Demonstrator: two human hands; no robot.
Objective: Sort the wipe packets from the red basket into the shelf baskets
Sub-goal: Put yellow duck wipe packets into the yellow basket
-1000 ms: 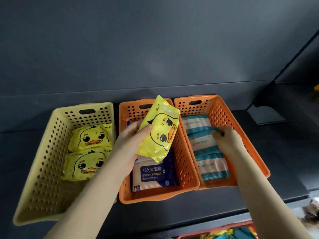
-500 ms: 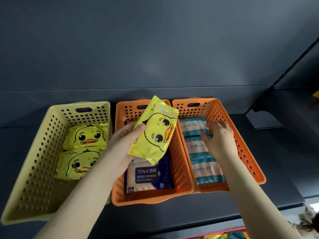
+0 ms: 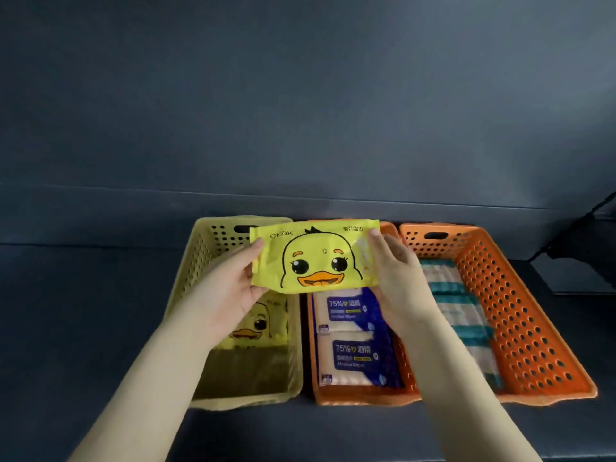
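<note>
Duck packet (image 3: 315, 256) is up in the air between my two hands, with its face toward me. Its long side runs left to right. My left hand (image 3: 230, 291) pinches the left end with the thumb on the front. My right hand (image 3: 396, 281) holds the right end. So both hands are closed on it.

It hangs over the back of the yellow basket (image 3: 200, 261) and partly over the middle orange basket (image 3: 360, 396) beside it. I think it belongs in the yellow basket, because another duck packet (image 3: 263, 325) lies in there. That basket is down and to the left of my grip, so my left hand is the nearer one. The middle orange basket holds blue alcohol wipes (image 3: 353, 358). The right orange basket (image 3: 520, 311) holds striped packets (image 3: 463, 311). I should go left and down, or it could drop in the wrong basket.
</note>
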